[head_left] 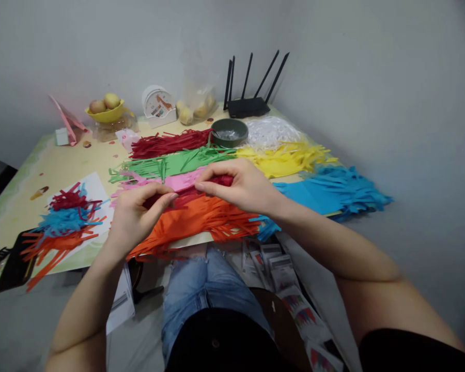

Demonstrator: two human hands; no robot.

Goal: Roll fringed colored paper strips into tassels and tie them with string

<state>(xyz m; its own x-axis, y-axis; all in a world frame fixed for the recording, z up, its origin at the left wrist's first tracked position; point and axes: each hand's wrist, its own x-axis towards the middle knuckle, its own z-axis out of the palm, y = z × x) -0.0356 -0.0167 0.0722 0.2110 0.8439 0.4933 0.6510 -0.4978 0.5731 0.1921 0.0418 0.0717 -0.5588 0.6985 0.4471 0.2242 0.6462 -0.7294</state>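
Note:
A strip of dark red fringed tissue paper (186, 193) is stretched between my two hands, above the table. My left hand (139, 212) pinches its left part between thumb and fingertips. My right hand (238, 183) is closed on the other part, with a red bit showing inside the curled fingers. Under and around the hands lie fringed paper in orange (189, 219), pink (184, 179) and green (178, 163). Yellow fringed paper (282, 160) and blue fringed paper (325, 191) spread to the right.
Red, blue and orange tassels (64, 222) lie on white paper at the left, by a black phone (17, 261). Farther back are dark red fringe (170, 143), a dark bowl (229, 133), white shreds (273, 132), a router (248, 107) and a yellow fruit bowl (106, 114).

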